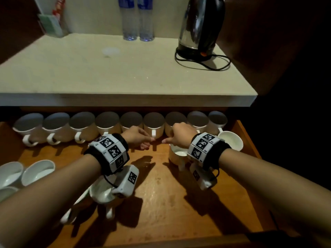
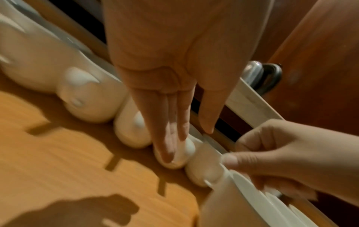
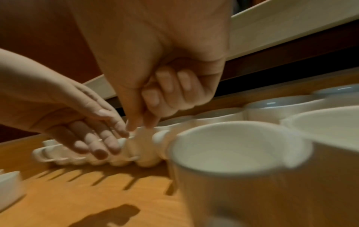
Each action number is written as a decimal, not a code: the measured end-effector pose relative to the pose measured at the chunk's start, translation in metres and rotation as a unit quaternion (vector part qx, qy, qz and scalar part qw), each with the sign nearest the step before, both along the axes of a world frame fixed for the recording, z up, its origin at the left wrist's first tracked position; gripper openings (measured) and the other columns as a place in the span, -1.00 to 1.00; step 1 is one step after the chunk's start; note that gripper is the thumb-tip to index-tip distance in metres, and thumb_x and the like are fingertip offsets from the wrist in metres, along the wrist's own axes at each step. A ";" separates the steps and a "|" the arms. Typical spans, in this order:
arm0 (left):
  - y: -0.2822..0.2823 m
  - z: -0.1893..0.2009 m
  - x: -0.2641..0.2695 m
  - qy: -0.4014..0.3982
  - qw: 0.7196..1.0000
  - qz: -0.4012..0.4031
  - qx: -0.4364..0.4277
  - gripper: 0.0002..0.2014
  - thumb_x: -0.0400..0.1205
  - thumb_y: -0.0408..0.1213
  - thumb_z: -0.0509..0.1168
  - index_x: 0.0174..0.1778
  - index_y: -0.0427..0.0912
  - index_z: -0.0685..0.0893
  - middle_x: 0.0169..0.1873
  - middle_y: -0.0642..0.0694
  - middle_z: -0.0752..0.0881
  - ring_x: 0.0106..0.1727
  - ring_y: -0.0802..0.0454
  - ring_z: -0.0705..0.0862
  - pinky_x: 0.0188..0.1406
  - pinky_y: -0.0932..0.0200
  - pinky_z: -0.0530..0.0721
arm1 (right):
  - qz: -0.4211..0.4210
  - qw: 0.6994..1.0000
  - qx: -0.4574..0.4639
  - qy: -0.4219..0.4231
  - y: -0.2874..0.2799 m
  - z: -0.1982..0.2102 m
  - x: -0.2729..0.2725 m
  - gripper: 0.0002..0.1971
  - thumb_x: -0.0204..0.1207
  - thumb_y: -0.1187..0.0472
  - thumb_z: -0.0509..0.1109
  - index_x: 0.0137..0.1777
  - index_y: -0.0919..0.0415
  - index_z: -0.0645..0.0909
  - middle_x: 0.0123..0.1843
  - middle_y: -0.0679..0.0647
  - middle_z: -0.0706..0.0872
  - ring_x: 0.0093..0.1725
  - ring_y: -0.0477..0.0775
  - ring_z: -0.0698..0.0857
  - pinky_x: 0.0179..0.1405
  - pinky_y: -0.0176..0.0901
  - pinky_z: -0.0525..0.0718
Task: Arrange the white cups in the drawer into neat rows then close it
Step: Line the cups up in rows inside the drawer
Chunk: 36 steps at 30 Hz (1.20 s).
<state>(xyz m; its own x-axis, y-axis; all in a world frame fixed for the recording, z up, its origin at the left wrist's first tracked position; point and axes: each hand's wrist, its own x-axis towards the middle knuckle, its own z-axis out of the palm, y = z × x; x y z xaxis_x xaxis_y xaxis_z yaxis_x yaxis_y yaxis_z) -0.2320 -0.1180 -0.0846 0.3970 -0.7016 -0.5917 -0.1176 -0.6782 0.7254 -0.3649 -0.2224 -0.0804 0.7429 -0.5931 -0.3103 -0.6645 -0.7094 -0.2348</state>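
Note:
The open wooden drawer (image 1: 161, 197) holds a back row of several white cups (image 1: 86, 126) with their handles facing front. My left hand (image 1: 149, 140) reaches into the middle of the row, and its straight fingers (image 2: 165, 147) touch one cup's handle (image 2: 187, 151). Close to its right, my right hand (image 1: 166, 140) has most fingers curled, while thumb and forefinger pinch the neighbouring cup's handle (image 3: 143, 142). Loose cups stand apart from the row: one under my right wrist (image 1: 176, 154), one at the right wall (image 1: 231, 142), one under my left wrist (image 1: 101, 194), and a few at the front left (image 1: 38, 171).
A pale countertop (image 1: 125, 74) overhangs the back of the drawer. On it stand a steel kettle (image 1: 200, 27) with a black cord (image 1: 220, 63) and two water bottles (image 1: 137, 20). Bare wood shows in the drawer's middle and front right.

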 end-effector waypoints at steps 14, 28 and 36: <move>0.111 0.012 0.061 -0.048 0.994 0.088 0.041 -0.73 0.63 -0.14 0.29 0.17 -0.21 0.61 -0.16 -0.09 0.70 -0.25 0.07 0.66 -0.13 0.16 0.64 | 0.246 0.962 0.086 0.077 0.095 -0.014 0.086 -0.58 0.52 -0.15 0.36 -0.18 0.25 0.69 -0.47 -0.03 0.64 -0.49 -0.11 0.58 -0.44 -0.29 0.53; 0.111 0.000 0.061 0.005 0.997 0.026 0.070 -0.65 0.66 -0.11 0.24 0.23 -0.28 0.61 0.03 -0.18 0.74 -0.12 0.01 0.69 -0.06 0.14 0.69 | 0.298 0.942 0.103 0.113 0.086 -0.012 0.095 -0.72 0.64 0.11 0.27 -0.04 0.34 0.70 -0.45 -0.04 0.67 -0.52 -0.15 0.62 -0.50 -0.41 0.54; 0.082 -0.003 0.045 0.044 0.998 0.016 0.037 -0.67 0.67 -0.20 0.24 0.22 -0.38 0.62 0.02 -0.26 0.75 -0.16 -0.04 0.74 -0.19 0.21 0.78 | 0.223 0.968 0.051 0.105 0.040 -0.007 0.075 -0.70 0.63 0.15 0.28 -0.05 0.36 0.75 -0.45 0.01 0.69 -0.52 -0.11 0.61 -0.42 -0.36 0.59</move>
<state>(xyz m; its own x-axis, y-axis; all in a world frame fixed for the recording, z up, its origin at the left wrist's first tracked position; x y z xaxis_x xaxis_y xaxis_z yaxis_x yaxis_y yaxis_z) -0.1871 -0.0358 -0.0881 0.3630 -0.6427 -0.6747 -0.0340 -0.7327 0.6797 -0.2898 -0.1824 -0.0878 0.8316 -0.1874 -0.5227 -0.3390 -0.9169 -0.2106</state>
